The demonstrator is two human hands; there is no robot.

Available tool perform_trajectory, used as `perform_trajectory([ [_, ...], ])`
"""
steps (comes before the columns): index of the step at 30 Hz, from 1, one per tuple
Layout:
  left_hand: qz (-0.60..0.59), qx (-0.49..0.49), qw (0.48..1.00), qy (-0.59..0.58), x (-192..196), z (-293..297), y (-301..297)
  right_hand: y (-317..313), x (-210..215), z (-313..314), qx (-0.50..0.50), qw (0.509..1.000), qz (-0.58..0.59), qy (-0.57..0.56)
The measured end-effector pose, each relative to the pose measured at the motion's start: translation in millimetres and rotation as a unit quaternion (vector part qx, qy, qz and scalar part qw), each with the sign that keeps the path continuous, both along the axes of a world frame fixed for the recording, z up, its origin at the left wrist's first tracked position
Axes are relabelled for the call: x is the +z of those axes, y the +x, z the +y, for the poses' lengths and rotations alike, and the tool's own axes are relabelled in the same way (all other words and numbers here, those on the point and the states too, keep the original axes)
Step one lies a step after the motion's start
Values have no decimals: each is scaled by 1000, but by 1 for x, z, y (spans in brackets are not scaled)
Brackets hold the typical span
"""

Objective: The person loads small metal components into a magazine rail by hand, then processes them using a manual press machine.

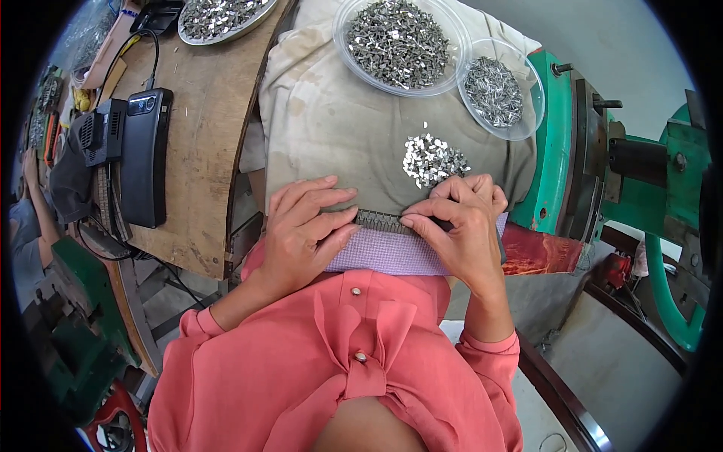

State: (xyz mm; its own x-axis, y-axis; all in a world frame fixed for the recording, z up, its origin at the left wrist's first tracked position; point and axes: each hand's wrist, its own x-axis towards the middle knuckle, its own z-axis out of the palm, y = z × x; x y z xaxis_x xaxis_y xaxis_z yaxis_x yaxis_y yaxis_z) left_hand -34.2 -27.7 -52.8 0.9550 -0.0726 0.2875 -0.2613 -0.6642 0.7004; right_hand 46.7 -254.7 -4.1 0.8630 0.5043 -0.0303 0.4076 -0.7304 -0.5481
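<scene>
A narrow dark metal strip with a row of close-set teeth or slots (380, 221) lies crosswise in front of me, on the cloth's near edge. My left hand (305, 230) has thumb and forefinger closed at its left end. At the right end, the thumb and forefinger of my right hand (461, 222) pinch together, covering that part of the strip; any small piece between them is hidden. Just beyond my right hand sits a loose pile of small shiny metal pieces (433, 160).
A large clear bowl of small metal parts (399, 45) and a smaller bowl of thin metal pins (493, 90) stand on the cloth (324, 143). Green machinery (553, 151) borders the right. A phone (147, 158) lies on the wooden table (199, 166); another person's arm (41, 215) shows far left.
</scene>
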Motion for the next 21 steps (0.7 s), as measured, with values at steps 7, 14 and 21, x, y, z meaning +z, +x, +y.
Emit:
perform_trajectory([
  [7,-4,0,1000,4,-1,0,0,1,-1,-1,0,1000,6,2],
  [14,4,-1,1000,-9,-1,-1,-1,1,-3,-5,-5,1000,-16,-5],
  [21,0,4,1000,2,-1,-1,0,1,-2,-3,6,1000,-16,8],
])
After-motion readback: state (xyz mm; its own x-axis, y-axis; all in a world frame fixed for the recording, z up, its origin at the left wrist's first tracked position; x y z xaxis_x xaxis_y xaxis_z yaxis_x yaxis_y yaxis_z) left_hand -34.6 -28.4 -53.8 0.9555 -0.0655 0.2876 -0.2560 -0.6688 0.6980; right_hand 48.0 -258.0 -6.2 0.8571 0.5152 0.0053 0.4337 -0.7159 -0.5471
